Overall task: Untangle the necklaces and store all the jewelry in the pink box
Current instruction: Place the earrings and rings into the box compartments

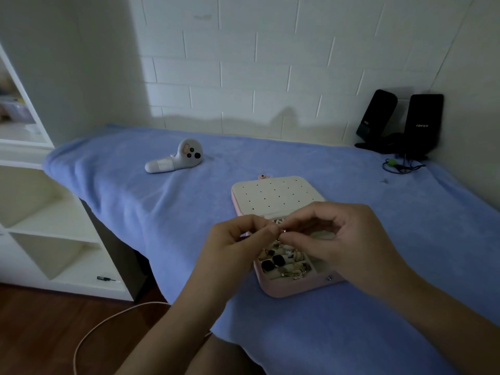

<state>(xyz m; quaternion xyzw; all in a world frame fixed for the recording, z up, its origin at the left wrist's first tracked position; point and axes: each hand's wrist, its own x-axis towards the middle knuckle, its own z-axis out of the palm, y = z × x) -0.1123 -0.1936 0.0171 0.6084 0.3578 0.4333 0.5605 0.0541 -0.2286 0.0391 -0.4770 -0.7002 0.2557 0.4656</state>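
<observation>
The worktop (135, 198), draped in a blue cloth, carries the open pink box (284, 289) near its front edge, with the lid (273, 193) laid flat behind the tray. No loose jewelry shows on the cloth around the box, so most of the storing looks done. The tray's compartments already hold a crowd of pieces (281, 262): dark square stones, pale beads and small gold items.

The left hand (232, 244) and right hand (349, 239) meet just above the tray. Each has its fingers curled and its thumb and forefinger pinching a tiny metal piece (283, 231) between them. It is too small to tell whether this is a knotted chain, a clasp or an earring.

By that reading, what is left is to free or fasten this piece, lay it in a compartment and perhaps close the lid.
</observation>
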